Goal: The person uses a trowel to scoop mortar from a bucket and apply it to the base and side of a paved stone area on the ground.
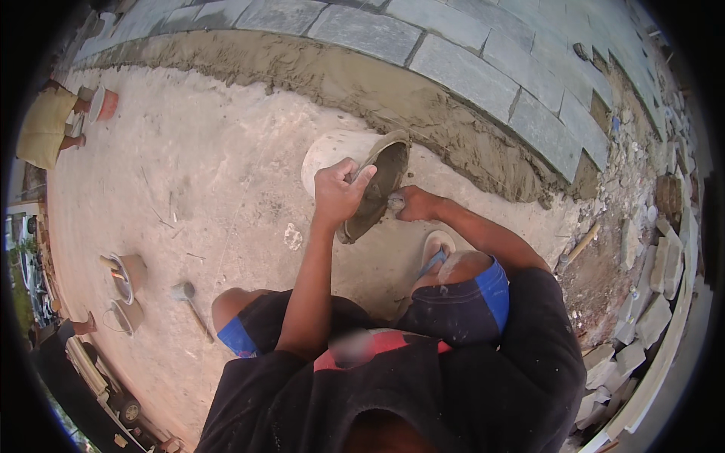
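Note:
A pale bucket [320,153] lies tilted on the ground, its mouth turned toward the right. Wet grey mortar [389,175] coats the inside. My left hand [341,190] is closed over the bucket's near rim, thumb up. At the lower right of the mouth, my right hand [417,204] is closed round a mortar-smeared handle [396,202]; whatever tool it belongs to is hidden. Beyond the bucket runs a bed of spread mortar [332,75], bordering laid grey stone slabs [362,34].
A mallet [186,294] lies left of my knee, near two buckets [130,276]. To the right are a hammer [580,246] and broken stone pieces [651,321]. At far left a person [45,124] is by a reddish bucket [104,104]; another person [64,362] is lower left.

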Motion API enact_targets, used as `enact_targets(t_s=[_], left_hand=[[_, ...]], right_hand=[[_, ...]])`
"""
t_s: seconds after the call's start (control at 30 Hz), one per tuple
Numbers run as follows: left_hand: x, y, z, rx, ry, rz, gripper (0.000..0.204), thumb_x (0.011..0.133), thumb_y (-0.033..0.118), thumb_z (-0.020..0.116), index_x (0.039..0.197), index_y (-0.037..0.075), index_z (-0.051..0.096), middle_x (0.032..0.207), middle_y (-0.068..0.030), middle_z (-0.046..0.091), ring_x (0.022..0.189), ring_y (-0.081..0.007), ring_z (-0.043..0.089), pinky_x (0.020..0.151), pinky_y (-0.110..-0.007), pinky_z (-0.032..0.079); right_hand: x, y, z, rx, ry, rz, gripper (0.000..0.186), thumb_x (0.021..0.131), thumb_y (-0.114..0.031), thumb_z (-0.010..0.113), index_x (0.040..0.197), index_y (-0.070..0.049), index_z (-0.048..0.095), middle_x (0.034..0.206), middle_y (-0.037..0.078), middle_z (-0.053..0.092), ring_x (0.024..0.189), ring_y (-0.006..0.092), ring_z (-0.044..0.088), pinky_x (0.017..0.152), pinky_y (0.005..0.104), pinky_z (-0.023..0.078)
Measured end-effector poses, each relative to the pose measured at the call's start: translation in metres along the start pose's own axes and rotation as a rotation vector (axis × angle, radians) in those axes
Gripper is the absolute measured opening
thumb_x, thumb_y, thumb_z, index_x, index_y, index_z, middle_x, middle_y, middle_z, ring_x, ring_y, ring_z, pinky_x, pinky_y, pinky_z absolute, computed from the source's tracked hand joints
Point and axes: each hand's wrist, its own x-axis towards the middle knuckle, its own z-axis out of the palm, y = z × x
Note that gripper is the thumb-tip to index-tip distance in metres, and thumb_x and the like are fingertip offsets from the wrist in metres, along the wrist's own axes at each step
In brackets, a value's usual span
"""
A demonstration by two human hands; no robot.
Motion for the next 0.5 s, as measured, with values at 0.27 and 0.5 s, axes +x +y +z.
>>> enact_targets(t_s=[0.27,0.5], left_hand=[[0.003,-0.012,-0.022,-0.022,0.109,-0.006,0.043,0.083,0.018,0.074,0.06,0.002,0.041,0.054,0.0016,0.032,0.054,-0.0079,0.027,0.046,-0.028,0.026],[0.005,-0.008,-0.032,-0.017,0.125,-0.032,0.044,0.085,0.019,0.073,0.06,0.003,0.041,0.054,0.003,0.032,0.054,-0.0075,0.029,0.047,-0.028,0.027]], right_hand=[[-0.028,-0.026,0.007,0.001,0.193,-0.192,0.052,0.07,-0.017,0.07,0.12,-0.005,0.06,0.111,0.021,0.064,0.107,0.0346,0.061,0.09,0.0405,0.049],[-0.041,-0.045,-0.017,-0.649,0.393,0.031,0.062,0.075,-0.024,0.07,0.132,-0.012,0.049,0.121,0.021,0.056,0.111,0.0377,0.055,0.094,0.0458,0.046]])
